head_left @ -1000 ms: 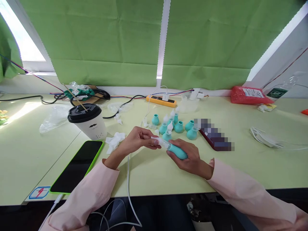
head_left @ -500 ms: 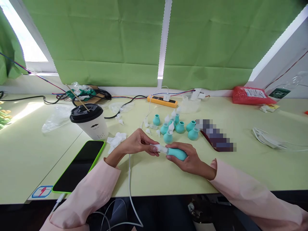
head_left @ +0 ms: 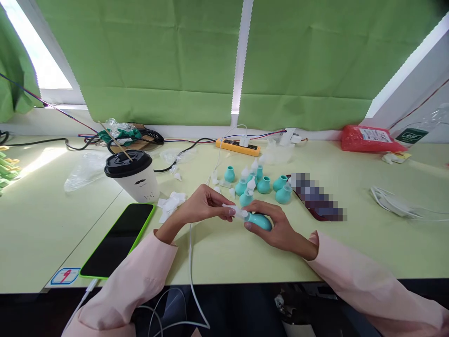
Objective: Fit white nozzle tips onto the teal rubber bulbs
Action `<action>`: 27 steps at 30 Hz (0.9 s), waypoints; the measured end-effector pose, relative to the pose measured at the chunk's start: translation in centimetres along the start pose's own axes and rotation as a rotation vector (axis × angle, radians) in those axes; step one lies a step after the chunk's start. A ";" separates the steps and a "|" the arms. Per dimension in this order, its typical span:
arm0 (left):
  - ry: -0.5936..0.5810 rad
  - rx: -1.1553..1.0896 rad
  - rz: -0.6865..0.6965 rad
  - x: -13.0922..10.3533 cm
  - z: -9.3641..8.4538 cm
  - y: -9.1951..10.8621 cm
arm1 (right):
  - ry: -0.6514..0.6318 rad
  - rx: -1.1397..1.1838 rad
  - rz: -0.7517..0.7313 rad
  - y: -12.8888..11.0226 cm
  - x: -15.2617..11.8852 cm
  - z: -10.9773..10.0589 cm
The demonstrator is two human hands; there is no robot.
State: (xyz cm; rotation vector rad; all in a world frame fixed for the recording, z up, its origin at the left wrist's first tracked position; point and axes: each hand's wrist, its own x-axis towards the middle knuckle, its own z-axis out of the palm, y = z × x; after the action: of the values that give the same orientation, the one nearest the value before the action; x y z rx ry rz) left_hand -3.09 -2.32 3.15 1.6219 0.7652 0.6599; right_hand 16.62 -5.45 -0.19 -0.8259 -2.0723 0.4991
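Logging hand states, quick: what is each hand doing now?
Left hand: closed, pinching the clear tip.
Right hand: closed around the teal bulb.

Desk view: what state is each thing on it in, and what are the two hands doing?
Left hand: pinching the clear tip.
Right hand: gripping the teal bulb, lying sideways.
Clear tip: seated in the bulb's mouth.
Spare teal bulbs: upright, some tipped.
Coffee cup: lidded, stirrer in.
Phone: screen dark, cable attached.
Power strip: charger plugged in.

Teal bulbs (head_left: 261,183) crowd behind (table (head_left: 351,243) bare rightward).
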 end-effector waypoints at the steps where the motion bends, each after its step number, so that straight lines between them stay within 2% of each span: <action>1: 0.014 -0.016 0.004 0.1 0.2 -0.2 | -0.011 -0.010 -0.007 0.1 0.0 0.0; 5: 0.049 0.013 0.061 0.4 0.9 -0.6 | -0.012 -0.079 -0.007 0.3 0.2 -0.3; 7: 0.124 0.126 0.097 0.4 0.7 -0.7 | 0.037 -0.119 -0.002 0.4 0.3 -0.8; 9: 0.266 0.354 0.111 0.5 0.3 -0.7 | 0.079 -0.166 0.014 0.5 0.6 -1.7; 12: 0.462 0.913 0.038 0.7 -0.6 -1.2 | 0.101 -0.263 0.085 0.9 1.0 -3.4; 14: 0.452 1.236 -0.052 0.9 -1.1 -1.7 | 0.097 -0.345 0.151 1.2 1.2 -4.4; 16: 0.375 1.407 -0.118 1.0 -1.3 -2.3 | 0.096 -0.448 0.217 1.6 1.4 -5.1; 21: 0.262 1.530 -0.219 1.0 -1.5 -3.0 | 0.155 -0.663 0.338 2.6 1.6 -5.2; 27: 0.256 1.561 -0.241 1.0 -1.7 -3.6 | 0.186 -0.745 0.424 3.4 1.7 -4.9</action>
State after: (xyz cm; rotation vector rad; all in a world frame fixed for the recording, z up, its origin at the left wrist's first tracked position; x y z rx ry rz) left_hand -4.19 -0.03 -0.13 2.7317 1.8890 -0.0510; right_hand 21.18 -1.59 1.50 -1.6924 -1.9036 -0.1657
